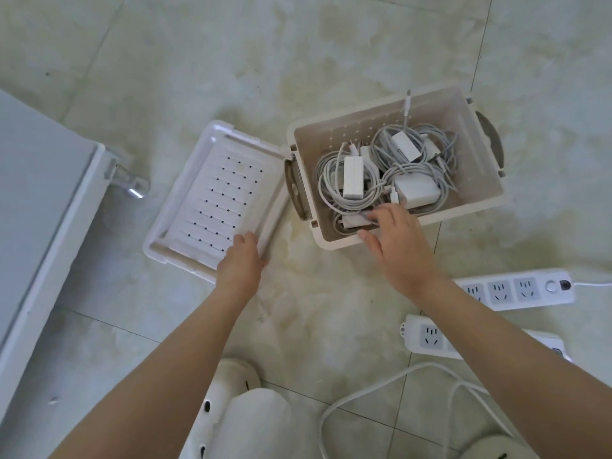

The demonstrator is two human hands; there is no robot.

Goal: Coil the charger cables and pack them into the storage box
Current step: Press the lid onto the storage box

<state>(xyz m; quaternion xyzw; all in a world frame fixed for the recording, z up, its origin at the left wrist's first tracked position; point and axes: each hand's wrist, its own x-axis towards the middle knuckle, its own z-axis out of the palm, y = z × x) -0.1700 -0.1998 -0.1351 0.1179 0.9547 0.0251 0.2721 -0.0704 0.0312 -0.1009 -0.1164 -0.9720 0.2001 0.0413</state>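
Observation:
A beige storage box (477, 127) stands open on the tiled floor. Inside it lie several coiled grey charger cables (334, 183) with white adapter bricks (352, 177); one cable end sticks up at the far wall. My right hand (394, 240) reaches over the box's near rim, its fingers on a coiled charger (347, 221) in the near corner. The white slotted lid (215, 190) lies upside down on the floor left of the box. My left hand (240, 260) grips the lid's near right corner.
Two white power strips (516, 289) (430, 336) lie on the floor to the right, with a thick white cord (381, 382) looping near my feet. White slippers (245, 409) are at the bottom. A white cabinet (43, 207) stands at the left.

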